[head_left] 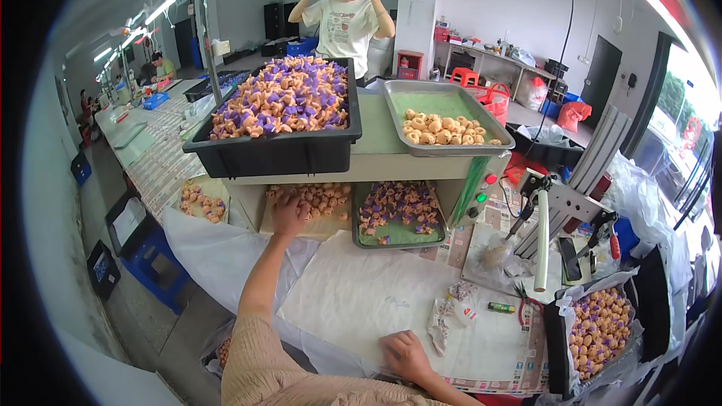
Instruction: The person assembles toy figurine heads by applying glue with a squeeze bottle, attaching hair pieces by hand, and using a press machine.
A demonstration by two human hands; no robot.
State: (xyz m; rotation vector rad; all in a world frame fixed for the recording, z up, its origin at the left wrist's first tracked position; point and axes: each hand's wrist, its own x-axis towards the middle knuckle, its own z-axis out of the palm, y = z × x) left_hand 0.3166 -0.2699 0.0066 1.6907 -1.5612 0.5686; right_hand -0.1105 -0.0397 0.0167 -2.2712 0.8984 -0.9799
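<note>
The left hand (289,216) reaches into the lower shelf, at the round heads (325,199) on its floor; whether its fingers grip one, I cannot tell. A tray (398,243) of purple-and-tan pieces (402,210) sits just beside them. The right hand (407,354) rests on the white sheet (342,297), fingers bent, their grip unclear.

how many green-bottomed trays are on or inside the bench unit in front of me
2: an upper tray on top of the unit, at the right, and a lower tray inside it, right of the left hand. Others could be hidden deeper inside.
</note>
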